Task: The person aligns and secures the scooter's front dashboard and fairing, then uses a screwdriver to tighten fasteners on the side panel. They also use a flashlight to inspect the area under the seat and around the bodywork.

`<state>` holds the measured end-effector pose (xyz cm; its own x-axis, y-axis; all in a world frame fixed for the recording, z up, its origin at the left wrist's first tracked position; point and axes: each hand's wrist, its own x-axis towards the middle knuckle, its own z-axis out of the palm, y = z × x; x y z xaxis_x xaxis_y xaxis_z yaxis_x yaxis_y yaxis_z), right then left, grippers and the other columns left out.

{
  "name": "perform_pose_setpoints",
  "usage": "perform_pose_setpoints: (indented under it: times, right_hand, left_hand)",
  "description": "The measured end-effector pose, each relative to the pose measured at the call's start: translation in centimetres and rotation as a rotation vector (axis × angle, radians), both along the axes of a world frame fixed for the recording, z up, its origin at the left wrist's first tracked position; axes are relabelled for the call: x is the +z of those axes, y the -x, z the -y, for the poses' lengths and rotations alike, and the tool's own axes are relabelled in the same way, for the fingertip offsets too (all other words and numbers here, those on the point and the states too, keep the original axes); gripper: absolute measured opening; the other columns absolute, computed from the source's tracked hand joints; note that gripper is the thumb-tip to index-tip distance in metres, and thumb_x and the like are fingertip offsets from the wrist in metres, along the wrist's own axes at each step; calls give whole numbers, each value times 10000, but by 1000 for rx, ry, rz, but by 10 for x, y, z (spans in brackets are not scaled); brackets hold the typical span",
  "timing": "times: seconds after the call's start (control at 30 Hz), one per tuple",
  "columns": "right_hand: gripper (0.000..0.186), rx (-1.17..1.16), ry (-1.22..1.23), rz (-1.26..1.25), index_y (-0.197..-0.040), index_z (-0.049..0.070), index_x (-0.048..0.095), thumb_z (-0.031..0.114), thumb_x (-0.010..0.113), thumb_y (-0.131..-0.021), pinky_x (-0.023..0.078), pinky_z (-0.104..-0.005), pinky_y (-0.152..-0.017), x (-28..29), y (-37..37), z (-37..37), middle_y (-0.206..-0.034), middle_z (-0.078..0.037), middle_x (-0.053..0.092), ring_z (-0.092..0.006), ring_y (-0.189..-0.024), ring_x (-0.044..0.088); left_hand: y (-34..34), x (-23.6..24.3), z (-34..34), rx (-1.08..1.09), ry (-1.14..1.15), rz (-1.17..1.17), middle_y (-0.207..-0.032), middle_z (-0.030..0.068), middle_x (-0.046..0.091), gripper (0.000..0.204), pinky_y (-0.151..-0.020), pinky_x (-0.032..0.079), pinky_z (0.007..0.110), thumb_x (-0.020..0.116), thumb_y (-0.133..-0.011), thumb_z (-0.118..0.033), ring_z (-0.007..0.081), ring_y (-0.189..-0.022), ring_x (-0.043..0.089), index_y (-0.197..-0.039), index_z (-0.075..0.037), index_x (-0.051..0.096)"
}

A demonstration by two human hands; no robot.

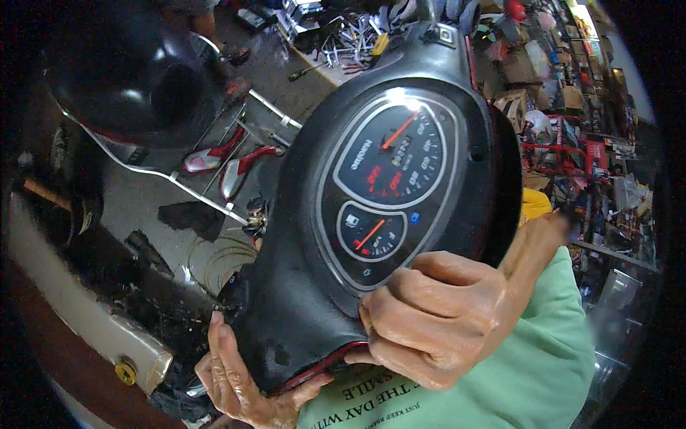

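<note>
A black scooter instrument housing [286, 314] fills the middle, tilted, with two gauges with orange needles in a silver-rimmed oval. My left hand [250, 379] holds its lower left corner, fingers stretched up along the side and thumb along the red-trimmed bottom edge. Curled over the housing's lower right part is my right hand [436, 322], gripping near the bottom edge; its fingertips are mostly hidden. A dark part with thin cables [232, 293] sits just above my left fingertips. Green printed fabric of my clothing lies below both hands.
Upper left are a large black scooter body part [136, 79], metal tubing [179, 179] and red-and-white pieces [236, 175]. Tools [350, 43] lie piled at the top. Cluttered shelves [600, 143] line the right. A person's leg [200, 18] shows top left; a brown board [43, 322] lies lower left.
</note>
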<state>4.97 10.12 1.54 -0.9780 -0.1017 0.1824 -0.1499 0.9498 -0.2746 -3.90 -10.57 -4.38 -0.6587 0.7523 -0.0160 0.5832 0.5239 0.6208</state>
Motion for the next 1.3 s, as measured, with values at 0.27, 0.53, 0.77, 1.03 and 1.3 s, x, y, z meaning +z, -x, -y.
perform_pose_setpoints:
  times: [0.27, 0.53, 0.77, 1.03, 1.3]
  right_hand:
    - [147, -106, -129, -63, -667, 69, 618, 159, 716, -604, 367, -229, -409, -2, 18, 7, -689, -36, 577, -138, -551, 513]
    - [175, -255, -90, -66, -651, 14, 620, 38, 784, -595, 344, -231, -373, -5, 22, 21, -637, -28, 547, -103, -486, 466]
    - [101, 74, 55, -145, -697, 9, 615, 48, 697, -651, 476, -293, -530, -2, -2, -14, -677, -62, 563, -154, -559, 526]
    - [128, 199, -29, -225, -635, 22, 562, 145, 582, -610, 412, -264, -472, -7, -14, -44, -663, -69, 526, -182, -598, 525]
    - [142, 100, -99, -210, -623, 33, 533, 138, 532, -718, 387, -263, -479, -1, -12, -32, -662, -74, 530, -179, -602, 518]
  left_hand:
    - [7, 0, -4, -15, 13, 23, -1236, 218, 512, 983, -855, 432, 425, 518, -698, -741, 347, -966, 546, -1295, 35, 429]
    - [15, -4, -6, -26, 13, 35, -1212, 221, 522, 979, -852, 434, 430, 543, -684, -733, 351, -961, 549, -1284, 34, 441]
    - [10, 3, -9, -49, 5, 51, -1191, 224, 530, 975, -849, 436, 434, 565, -673, -726, 353, -955, 552, -1275, 33, 451]
    - [32, 1, -1, 30, 55, 116, -1167, 228, 540, 971, -845, 438, 440, 591, -660, -718, 357, -950, 556, -1264, 31, 463]
    - [37, 0, -2, -7, 69, 136, -1144, 232, 549, 967, -841, 440, 445, 616, -646, -710, 360, -944, 559, -1253, 30, 475]
